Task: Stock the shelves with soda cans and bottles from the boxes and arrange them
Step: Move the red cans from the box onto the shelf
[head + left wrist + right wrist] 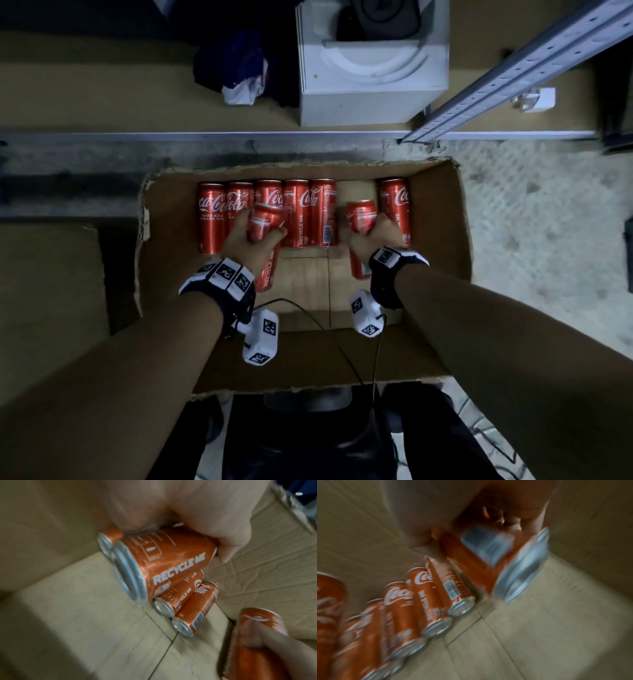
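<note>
An open cardboard box on the floor holds a row of red Coca-Cola cans along its far wall. My left hand grips one red can lifted above the row; in the left wrist view that can reads "RECYCLE ME" and my fingers wrap its far end. My right hand grips another red can, tilted, near the box's right side. In the right wrist view this can is blurred, with the row of cans to its left.
A low shelf board lies beyond the box, bearing a white box and dark cloth. A grey metal shelf upright slants at the upper right. Another cardboard piece lies to the left. Bare box floor shows nearer me.
</note>
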